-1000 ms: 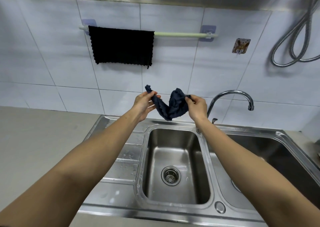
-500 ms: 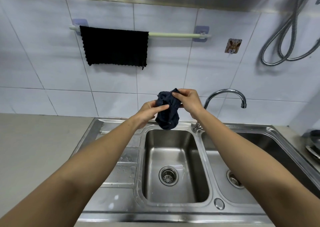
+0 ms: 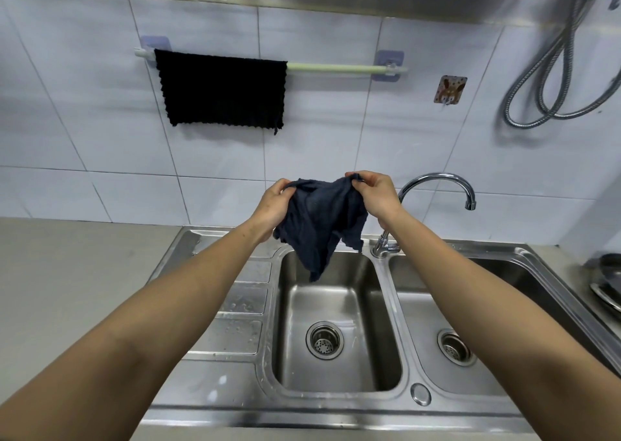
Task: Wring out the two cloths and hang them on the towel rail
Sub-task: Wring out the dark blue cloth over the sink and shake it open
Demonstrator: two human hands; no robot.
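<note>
A dark blue cloth point(image 3: 319, 225) hangs crumpled above the left sink basin, held by its top edge. My left hand point(image 3: 274, 205) pinches its left corner and my right hand point(image 3: 374, 195) pinches its right corner. A black cloth point(image 3: 221, 93) hangs flat over the left part of the pale green towel rail point(image 3: 336, 68) on the tiled wall. The right part of the rail is bare.
A steel double sink point(image 3: 255, 373) lies below my arms, with a curved tap point(image 3: 437, 185) between the basins. A grey counter point(image 3: 67, 289) lies to the left. A metal hose point(image 3: 551, 81) loops on the wall at right. Dark dishes point(image 3: 608, 282) sit at the far right.
My hands came together with the blue cloth bunched between them, then moved apart, and the cloth now hangs wider and longer between them.
</note>
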